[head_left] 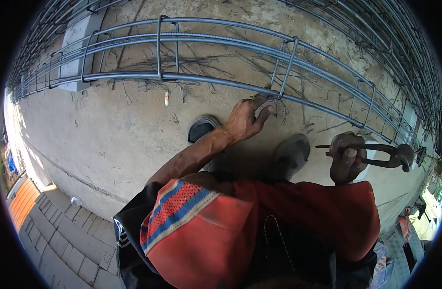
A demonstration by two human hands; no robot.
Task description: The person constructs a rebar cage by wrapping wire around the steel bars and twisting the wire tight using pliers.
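Note:
My left hand (250,118) reaches to the lower bar of a long steel rebar cage (206,81). Its fingers are curled at the joint where a square stirrup (289,67) meets that bar, one fingertip showing beyond it. Thin tie wire (284,107) dangles beside the fingertips; whether they pinch wire or the bar itself is unclear. My right hand (345,156) is closed around the handles of metal pincers (400,156), held to the right of my body with the rounded head pointing right, apart from the cage.
Loose wire offcuts (192,65) litter the concrete floor (119,130). Pale blocks (79,60) sit under the cage's left end. More rebar (399,43) is stacked at upper right. My shoes (293,154) stand close below the cage. A small white-and-orange object (166,98) lies on the floor.

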